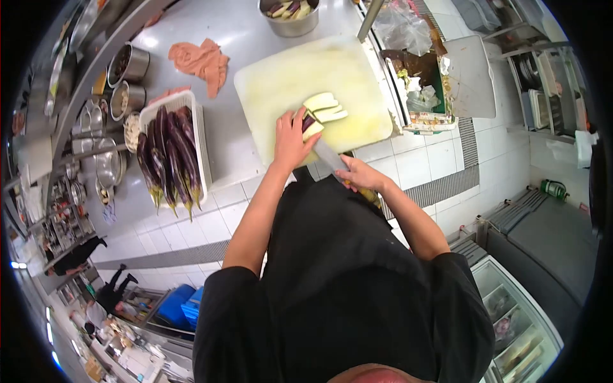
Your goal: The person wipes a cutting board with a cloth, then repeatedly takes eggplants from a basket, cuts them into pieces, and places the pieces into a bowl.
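Observation:
My left hand (292, 137) is closed on eggplant pieces (313, 131) with dark purple skin and pale flesh, near the front part of a white cutting board (274, 83). Just beyond the fingers lie pale cut eggplant strips (324, 106), side by side on the board. In my right hand (362, 174) is a knife (329, 155), gripped at its handle. The blade points toward the left hand, its tip close beside the held pieces at the board's near edge.
Left of the board, a white basket (200, 121) holds several whole eggplants (171, 153). An orange cloth (199, 65) lies behind it. At the back stands a metal pot (292, 27) with cut eggplant. A waste bin (445, 96) is to the right. Metal pots (129, 65) line the left side.

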`<action>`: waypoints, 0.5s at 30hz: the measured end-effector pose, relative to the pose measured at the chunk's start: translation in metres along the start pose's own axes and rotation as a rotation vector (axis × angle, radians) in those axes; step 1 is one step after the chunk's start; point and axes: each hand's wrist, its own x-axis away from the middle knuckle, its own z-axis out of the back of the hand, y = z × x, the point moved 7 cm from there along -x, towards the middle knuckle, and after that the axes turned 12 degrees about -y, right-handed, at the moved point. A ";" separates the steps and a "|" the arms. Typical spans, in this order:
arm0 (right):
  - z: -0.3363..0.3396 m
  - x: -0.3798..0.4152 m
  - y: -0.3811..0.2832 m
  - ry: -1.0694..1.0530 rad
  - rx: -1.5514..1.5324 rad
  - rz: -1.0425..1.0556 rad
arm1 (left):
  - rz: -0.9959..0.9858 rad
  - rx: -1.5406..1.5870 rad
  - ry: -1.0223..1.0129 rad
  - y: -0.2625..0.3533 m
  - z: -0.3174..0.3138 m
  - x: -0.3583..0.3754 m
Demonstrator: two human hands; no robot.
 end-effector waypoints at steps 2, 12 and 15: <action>0.000 0.003 -0.016 0.000 -0.048 0.011 | -0.026 -0.007 -0.011 -0.005 0.007 -0.016; 0.069 0.054 -0.191 0.369 0.323 0.057 | -0.285 -0.194 0.205 0.018 0.177 -0.278; 0.062 0.099 -0.134 0.336 0.302 -0.028 | -0.191 -0.331 0.207 0.013 0.179 -0.285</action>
